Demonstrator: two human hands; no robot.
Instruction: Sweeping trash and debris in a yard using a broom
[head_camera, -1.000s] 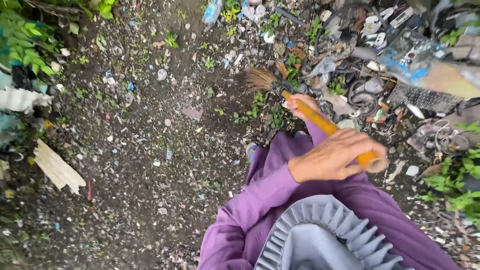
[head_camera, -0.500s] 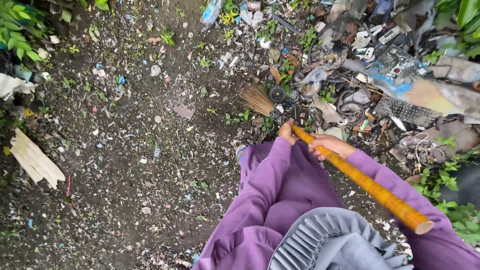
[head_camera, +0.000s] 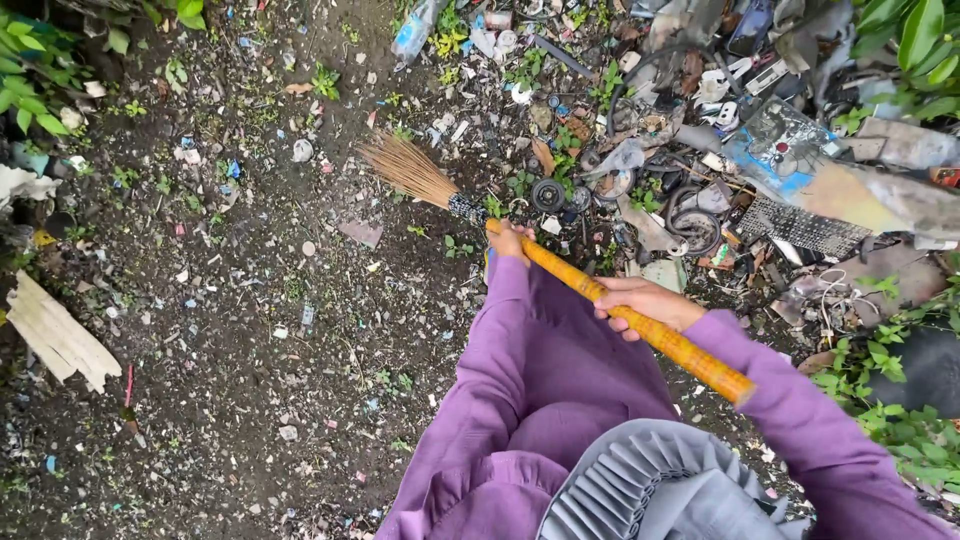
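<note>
On the littered ground, the broom slants forward; left hand clasps it low for steering, right hand higher for pushing.

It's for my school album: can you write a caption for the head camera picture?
Both hands, left ahead of right, grip a yellow-handled broom over littered dirt ground.

A broom with an orange-yellow, faintly patterned handle, a black-and-white speckled binding and tan-brown bristles was seen over dark brown soil. Purple sleeves and a pleated grey frill were shown below it. Green leaves, a pale board and a blue-and-tan sheet were noted at the edges.
</note>
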